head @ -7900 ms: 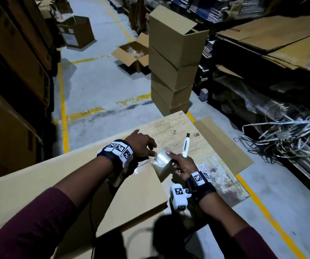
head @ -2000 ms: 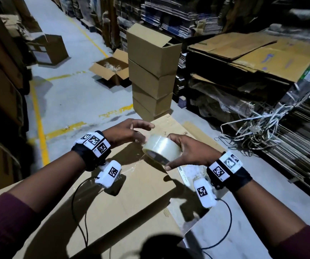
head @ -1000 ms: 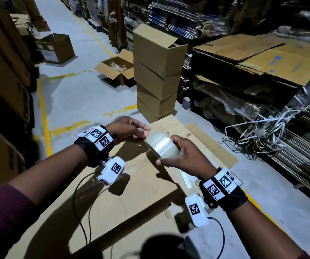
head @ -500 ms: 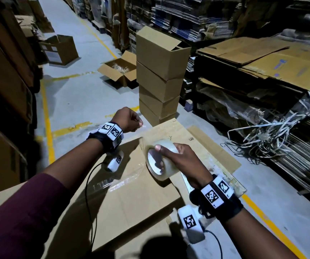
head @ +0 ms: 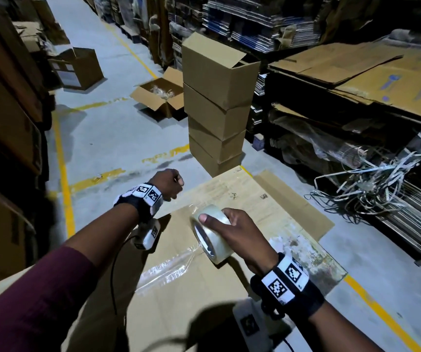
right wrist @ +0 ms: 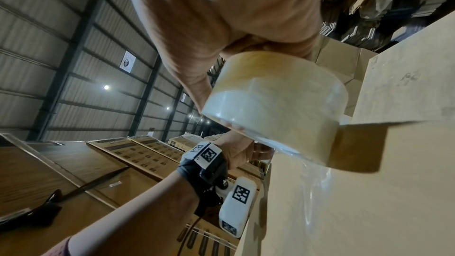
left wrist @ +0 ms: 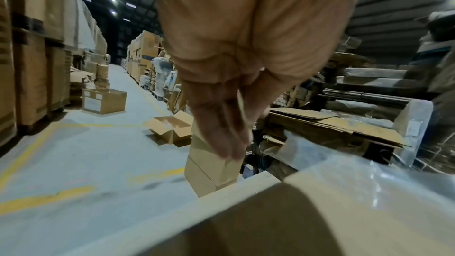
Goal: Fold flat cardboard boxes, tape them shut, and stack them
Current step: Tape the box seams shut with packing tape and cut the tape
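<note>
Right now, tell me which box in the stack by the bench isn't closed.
The top box of the four-high stack: its flap stands up at the right edge, leaving a dark gap. The three below show no raised flaps.

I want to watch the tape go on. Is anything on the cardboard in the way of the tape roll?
Nothing visible blocks it. The right hand holds the tape roll on the flat cardboard, with only a clear tape strip stuck there.

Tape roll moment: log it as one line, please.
phase: taping | right hand: grips tape roll on flat cardboard | left hand: pinches tape end | box stack: four high
</note>
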